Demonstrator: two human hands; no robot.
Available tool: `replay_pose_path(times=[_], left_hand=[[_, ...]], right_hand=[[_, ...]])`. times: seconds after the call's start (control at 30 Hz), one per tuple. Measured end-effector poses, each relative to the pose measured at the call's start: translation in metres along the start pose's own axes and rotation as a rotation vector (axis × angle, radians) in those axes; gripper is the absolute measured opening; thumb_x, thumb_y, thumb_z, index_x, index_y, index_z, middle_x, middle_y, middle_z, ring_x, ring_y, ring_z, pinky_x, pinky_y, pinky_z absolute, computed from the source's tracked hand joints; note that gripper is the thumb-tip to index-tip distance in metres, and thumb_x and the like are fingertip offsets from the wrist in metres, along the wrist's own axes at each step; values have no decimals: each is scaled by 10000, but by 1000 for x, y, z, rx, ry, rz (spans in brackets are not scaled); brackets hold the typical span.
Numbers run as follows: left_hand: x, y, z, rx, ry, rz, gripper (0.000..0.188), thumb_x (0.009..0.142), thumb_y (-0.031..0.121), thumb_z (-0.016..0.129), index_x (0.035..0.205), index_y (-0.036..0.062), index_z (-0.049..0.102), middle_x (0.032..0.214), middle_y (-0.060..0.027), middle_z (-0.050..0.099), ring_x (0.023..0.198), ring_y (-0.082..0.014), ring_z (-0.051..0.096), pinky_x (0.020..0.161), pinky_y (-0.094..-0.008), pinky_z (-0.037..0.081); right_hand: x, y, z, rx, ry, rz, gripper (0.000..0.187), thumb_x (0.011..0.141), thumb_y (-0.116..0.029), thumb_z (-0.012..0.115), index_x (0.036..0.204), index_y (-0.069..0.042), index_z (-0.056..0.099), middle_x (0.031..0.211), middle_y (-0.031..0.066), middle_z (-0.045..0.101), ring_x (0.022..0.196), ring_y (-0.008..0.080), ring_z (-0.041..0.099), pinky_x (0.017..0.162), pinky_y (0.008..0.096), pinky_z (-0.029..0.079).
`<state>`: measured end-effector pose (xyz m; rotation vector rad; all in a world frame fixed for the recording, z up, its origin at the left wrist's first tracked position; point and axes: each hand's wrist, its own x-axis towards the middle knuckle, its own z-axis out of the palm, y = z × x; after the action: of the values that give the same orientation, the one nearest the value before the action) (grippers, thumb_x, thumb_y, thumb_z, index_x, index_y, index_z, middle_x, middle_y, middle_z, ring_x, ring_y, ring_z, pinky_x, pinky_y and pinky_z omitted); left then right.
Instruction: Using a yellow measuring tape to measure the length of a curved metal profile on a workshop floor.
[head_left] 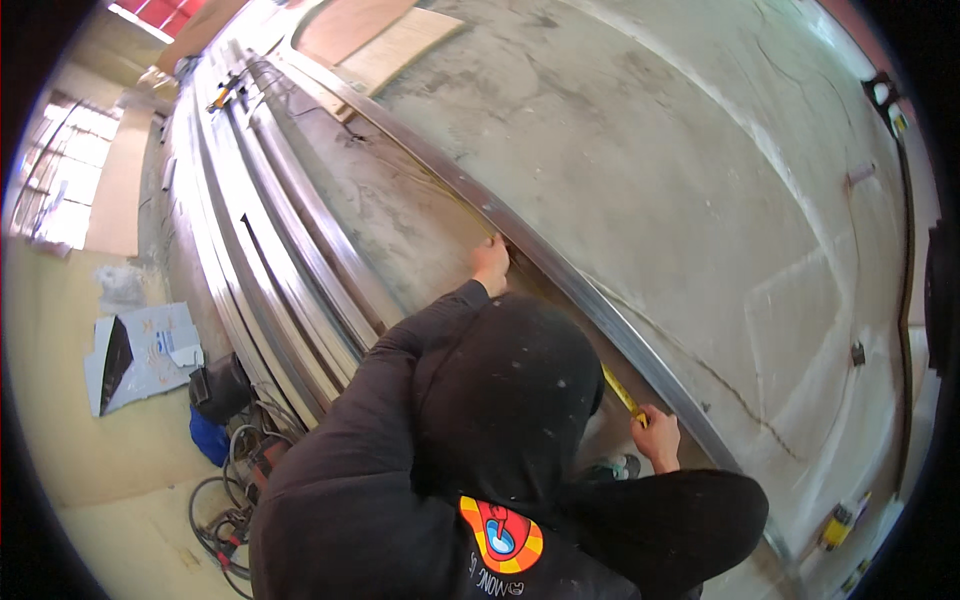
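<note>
A long grey metal profile [590, 295] runs slantwise across the concrete floor from far left to near right. Beside its left edge stretches the yellow blade of a tape measure [617, 385]. My right hand [657, 438] is closed around the tape near the profile's near part. Farther along, my left hand [491, 263] rests at the profile's left edge with its fingers drawn together; what lies between them is hidden. Black sleeves and clothing fill the lower middle and cover part of the tape. A shoe [626, 466] shows near my right hand.
Several shiny metal profiles [290, 200] lie lengthwise at left, with a yellow-and-black tool [225, 95] on them. Cables [215, 520] tangle at lower left near a grey plastic sheet [150, 350]. Plywood [400, 45] lies far off. Another yellow-and-black item [836, 525] sits at lower right.
</note>
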<state>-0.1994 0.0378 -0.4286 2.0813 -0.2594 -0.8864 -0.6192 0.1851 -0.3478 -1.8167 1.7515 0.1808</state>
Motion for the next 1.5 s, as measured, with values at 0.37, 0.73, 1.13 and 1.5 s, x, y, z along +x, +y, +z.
replay_pose_path(times=[0.37,0.73,1.13,1.5], left_hand=[[29,2,-23,54,-133,-169,463,959,464,469,1077,25,558,846,-39,584,582,-167,475,476,-352,391],[38,7,-24,-357,-210,-94,442,974,355,489,1236,-2,494,1239,-91,555,1101,-263,523,935,-460,430],[35,16,-17,-374,-131,-122,282,925,197,572,1163,50,537,1087,-108,582,940,-272,588,781,-437,526],[46,-1,-16,-457,-205,-131,183,934,159,568,1078,46,569,969,-99,596,818,-245,588,679,-375,532]], right_hand=[[-33,52,-5,-85,203,102,147,807,-266,621,868,-145,678,768,102,654,832,336,570,720,439,483],[-54,82,2,-136,572,122,138,803,-293,673,835,-159,689,774,47,652,794,286,560,675,396,467],[-44,87,7,-172,677,89,125,792,-281,684,833,-164,692,796,24,650,788,266,555,677,372,464],[-49,90,6,-151,701,98,119,810,-275,670,848,-165,692,813,26,656,801,268,560,687,378,473]])
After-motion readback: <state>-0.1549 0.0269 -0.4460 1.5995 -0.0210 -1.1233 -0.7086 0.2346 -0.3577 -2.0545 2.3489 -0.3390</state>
